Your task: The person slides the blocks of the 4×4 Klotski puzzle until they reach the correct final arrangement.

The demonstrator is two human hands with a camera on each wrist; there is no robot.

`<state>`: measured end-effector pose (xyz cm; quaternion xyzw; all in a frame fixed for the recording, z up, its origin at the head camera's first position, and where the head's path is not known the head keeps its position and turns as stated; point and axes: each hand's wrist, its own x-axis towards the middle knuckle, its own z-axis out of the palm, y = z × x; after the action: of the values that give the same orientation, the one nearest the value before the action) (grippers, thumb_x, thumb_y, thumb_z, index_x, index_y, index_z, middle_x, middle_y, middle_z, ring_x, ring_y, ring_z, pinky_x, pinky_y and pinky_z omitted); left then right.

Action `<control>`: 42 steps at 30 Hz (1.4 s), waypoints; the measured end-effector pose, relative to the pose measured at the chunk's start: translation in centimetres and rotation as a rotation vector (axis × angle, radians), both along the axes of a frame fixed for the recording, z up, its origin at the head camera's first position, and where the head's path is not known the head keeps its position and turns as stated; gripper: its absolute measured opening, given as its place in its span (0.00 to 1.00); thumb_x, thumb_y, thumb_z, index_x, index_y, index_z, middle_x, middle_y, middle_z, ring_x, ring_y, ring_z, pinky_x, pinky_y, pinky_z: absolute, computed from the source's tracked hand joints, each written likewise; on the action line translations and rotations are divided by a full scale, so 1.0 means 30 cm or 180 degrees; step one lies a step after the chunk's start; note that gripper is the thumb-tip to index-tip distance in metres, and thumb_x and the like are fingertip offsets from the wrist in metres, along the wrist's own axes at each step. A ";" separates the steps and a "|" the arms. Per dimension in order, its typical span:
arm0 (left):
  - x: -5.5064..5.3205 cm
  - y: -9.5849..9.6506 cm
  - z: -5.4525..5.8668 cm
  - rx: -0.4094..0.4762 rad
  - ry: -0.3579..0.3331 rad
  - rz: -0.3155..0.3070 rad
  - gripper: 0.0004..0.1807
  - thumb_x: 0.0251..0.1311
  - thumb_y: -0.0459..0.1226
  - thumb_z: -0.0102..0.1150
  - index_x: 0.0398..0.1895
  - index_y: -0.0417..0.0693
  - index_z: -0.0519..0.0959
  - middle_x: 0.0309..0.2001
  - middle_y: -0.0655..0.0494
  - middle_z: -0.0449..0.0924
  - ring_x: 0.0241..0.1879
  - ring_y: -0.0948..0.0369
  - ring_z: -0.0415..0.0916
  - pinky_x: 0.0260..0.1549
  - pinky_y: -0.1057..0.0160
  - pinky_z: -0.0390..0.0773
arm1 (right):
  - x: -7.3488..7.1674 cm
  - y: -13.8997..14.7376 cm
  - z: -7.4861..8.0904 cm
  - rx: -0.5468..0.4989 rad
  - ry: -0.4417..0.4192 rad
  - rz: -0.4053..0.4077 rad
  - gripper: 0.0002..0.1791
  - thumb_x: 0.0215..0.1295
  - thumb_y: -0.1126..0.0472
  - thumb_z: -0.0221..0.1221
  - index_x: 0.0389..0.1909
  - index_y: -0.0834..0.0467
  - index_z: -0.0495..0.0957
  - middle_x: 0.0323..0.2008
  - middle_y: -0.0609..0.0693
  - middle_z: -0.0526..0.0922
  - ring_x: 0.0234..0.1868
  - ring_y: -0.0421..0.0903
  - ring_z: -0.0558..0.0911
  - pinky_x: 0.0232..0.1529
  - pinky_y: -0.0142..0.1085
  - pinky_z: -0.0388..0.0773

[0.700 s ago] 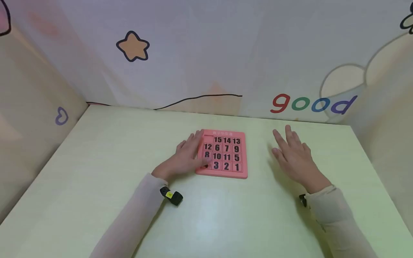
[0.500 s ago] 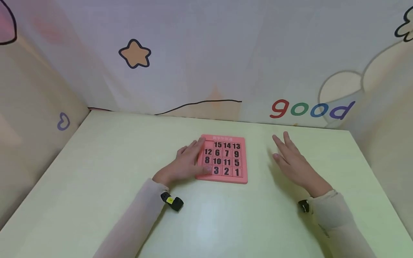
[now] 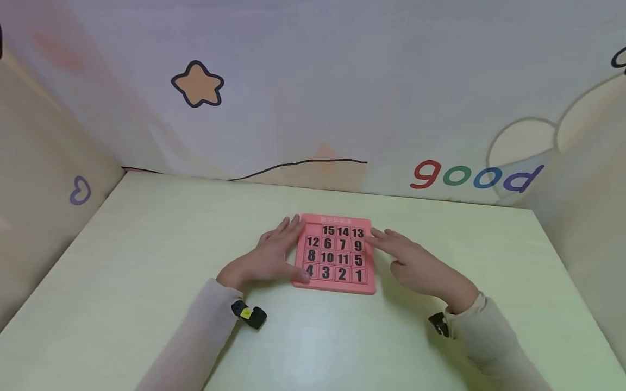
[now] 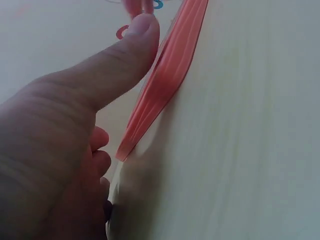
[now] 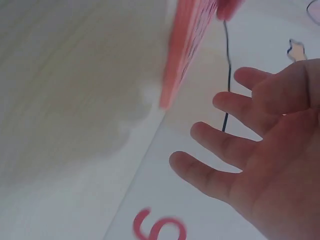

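A pink number slide puzzle [image 3: 335, 252] lies flat on the table in the head view, with black-numbered tiles and a bare slot at its upper left. My left hand [image 3: 266, 260] rests along its left side, straight fingers by the upper corner and thumb [image 3: 300, 275] over the lower left corner beside tile 4. In the left wrist view that thumb extends over the board's pink edge [image 4: 167, 75]. At the right side, the fingertips of my right hand [image 3: 420, 266] reach the edge near tiles 13 and 9. Its fingers look spread and loosely bent in the right wrist view.
The pale table [image 3: 195, 228] meets a printed backdrop [image 3: 313, 81] at its back edge, with side panels left and right. A dark wrist strap [image 3: 249, 315] is on the left wrist and another strap [image 3: 439, 325] on the right.
My right hand has moved left, from beside the puzzle to its right edge. My left thumb has slid toward the lower left corner, showing tile 4. The head view has shifted slightly.
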<state>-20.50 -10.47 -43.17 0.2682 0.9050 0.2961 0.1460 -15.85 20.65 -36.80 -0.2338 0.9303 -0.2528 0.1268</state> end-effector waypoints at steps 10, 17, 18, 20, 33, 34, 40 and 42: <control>0.035 0.025 0.035 -0.0281 -0.0035 -0.0134 0.69 0.35 0.70 0.64 0.75 0.53 0.37 0.74 0.61 0.28 0.71 0.60 0.22 0.65 0.58 0.35 | 0.008 -0.197 0.018 0.0545 0.0157 0.0487 0.40 0.55 0.79 0.48 0.71 0.53 0.59 0.71 0.49 0.53 0.72 0.59 0.40 0.64 0.60 0.47; 0.045 0.014 0.038 -0.0341 0.0046 -0.0259 0.69 0.37 0.71 0.61 0.75 0.50 0.37 0.74 0.59 0.28 0.71 0.59 0.22 0.65 0.56 0.36 | 0.001 -0.286 0.013 0.0999 -0.0059 0.0600 0.41 0.55 0.67 0.53 0.72 0.46 0.55 0.73 0.40 0.49 0.72 0.54 0.37 0.67 0.57 0.41; 0.046 0.015 0.040 -0.0344 0.0044 -0.0263 0.69 0.37 0.71 0.62 0.75 0.50 0.37 0.74 0.59 0.28 0.71 0.59 0.22 0.65 0.56 0.36 | -0.001 -0.294 0.014 0.1027 -0.0089 0.0583 0.41 0.55 0.65 0.53 0.72 0.45 0.56 0.73 0.40 0.49 0.73 0.53 0.37 0.67 0.57 0.41; 0.050 0.014 0.043 -0.0374 0.0054 -0.0261 0.68 0.37 0.71 0.61 0.75 0.50 0.37 0.74 0.59 0.28 0.72 0.58 0.22 0.65 0.56 0.36 | -0.004 -0.308 0.016 0.1114 -0.0129 0.0553 0.40 0.55 0.62 0.54 0.72 0.45 0.57 0.72 0.39 0.50 0.73 0.52 0.36 0.67 0.57 0.40; 0.057 0.000 0.057 -0.0401 0.0054 -0.0284 0.68 0.37 0.71 0.60 0.75 0.51 0.37 0.75 0.59 0.28 0.71 0.59 0.21 0.65 0.53 0.36 | -0.016 -0.345 0.027 0.1416 0.0058 0.0534 0.38 0.60 0.64 0.53 0.72 0.47 0.56 0.72 0.42 0.51 0.72 0.54 0.35 0.65 0.60 0.43; 0.056 -0.003 0.058 -0.0414 0.0054 -0.0278 0.68 0.37 0.71 0.61 0.75 0.51 0.37 0.75 0.59 0.28 0.71 0.59 0.21 0.65 0.53 0.36 | -0.022 -0.349 0.028 0.1402 0.0062 0.0514 0.38 0.60 0.64 0.53 0.72 0.47 0.56 0.72 0.43 0.51 0.72 0.54 0.35 0.65 0.60 0.43; 0.053 -0.008 0.064 -0.0453 0.0009 -0.0260 0.68 0.37 0.71 0.61 0.75 0.52 0.36 0.74 0.60 0.27 0.71 0.59 0.20 0.65 0.53 0.36 | -0.057 -0.362 0.027 0.1436 -0.0017 0.0354 0.38 0.62 0.65 0.52 0.73 0.47 0.53 0.73 0.43 0.49 0.72 0.55 0.33 0.65 0.60 0.42; 0.054 -0.007 0.067 -0.0447 -0.0011 -0.0270 0.68 0.37 0.71 0.61 0.75 0.52 0.36 0.74 0.60 0.27 0.71 0.59 0.20 0.65 0.53 0.36 | -0.064 -0.358 0.024 0.1455 -0.0053 0.0318 0.38 0.62 0.66 0.51 0.73 0.47 0.52 0.73 0.43 0.48 0.72 0.55 0.33 0.66 0.60 0.42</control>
<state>-18.89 -10.70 -41.16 0.2949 0.9111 0.2259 0.1785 -17.78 9.90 -36.07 -0.2426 0.9495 -0.0309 0.1964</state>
